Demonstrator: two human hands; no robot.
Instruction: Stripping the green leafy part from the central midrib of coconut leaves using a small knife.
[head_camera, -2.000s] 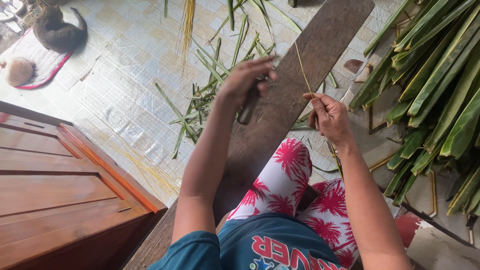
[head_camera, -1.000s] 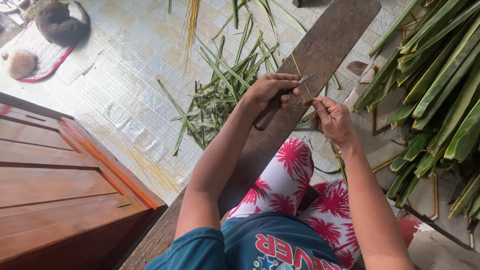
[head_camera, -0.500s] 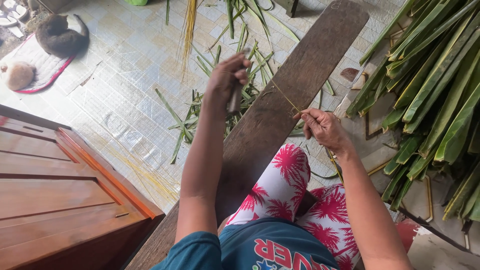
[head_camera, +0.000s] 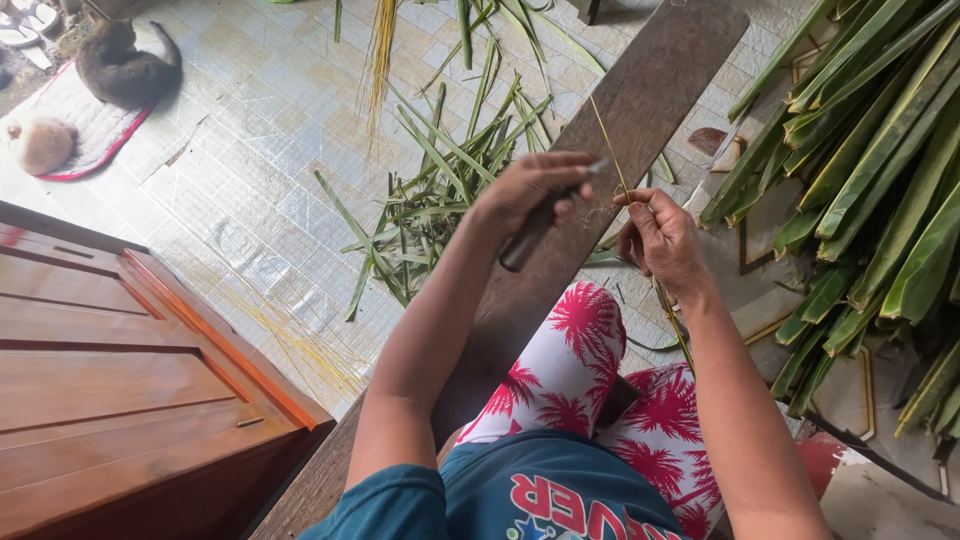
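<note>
Gripping a knife (head_camera: 527, 237) by its wooden handle, my left hand (head_camera: 528, 190) is fully closed | right hand (head_camera: 662, 238) pinches a thin leaf midrib (head_camera: 609, 135) between thumb and fingers | blade tip touches midrib, above the dark plank (head_camera: 640, 110) | green leaf strips (head_camera: 440, 190) on floor, left of plank.

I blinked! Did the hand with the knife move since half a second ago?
Yes. The left hand with the knife came back along the wooden plank, toward the right hand.

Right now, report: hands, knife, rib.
Left hand grips knife. Right hand pinches rib over plank. Blade at rib; nothing between.
</note>
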